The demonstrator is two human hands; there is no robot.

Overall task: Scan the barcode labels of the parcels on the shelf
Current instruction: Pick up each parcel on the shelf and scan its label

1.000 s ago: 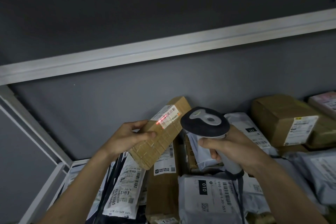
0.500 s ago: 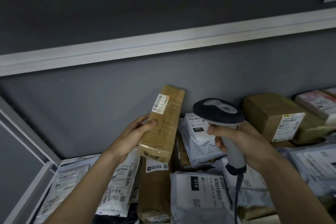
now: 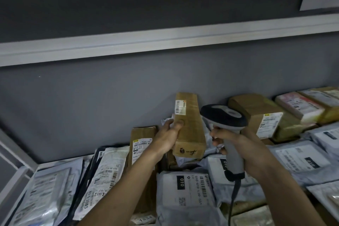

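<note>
we hold the cardboard parcel [image 3: 189, 126] upright near the back wall of the shelf [image 3: 165, 40], its long axis close to vertical and tipped a little to the left at the top. its barcode label [image 3: 180, 107] sits on the upper left of the face turned to us. our left hand [image 3: 167, 138] grips the parcel from its left side, thumb curled onto the front face, the other fingers hidden behind it. our right hand [image 3: 236, 145] is wrapped round the handle of the scanner [image 3: 224, 117], fingers closed on the grip; whether a finger rests on the trigger cannot be told. the scanner head stands just beside the parcel's right edge, and no red scan line shows on the label. the label lies up and to the left of the scanner head, so the right hand is the nearer one to aim. around the parcel, grey mailer bags [image 3: 185, 187] and further brown boxes [image 3: 256, 113] lie along the shelf, most with labels facing up. we judge these remain to be scanned.
</note>
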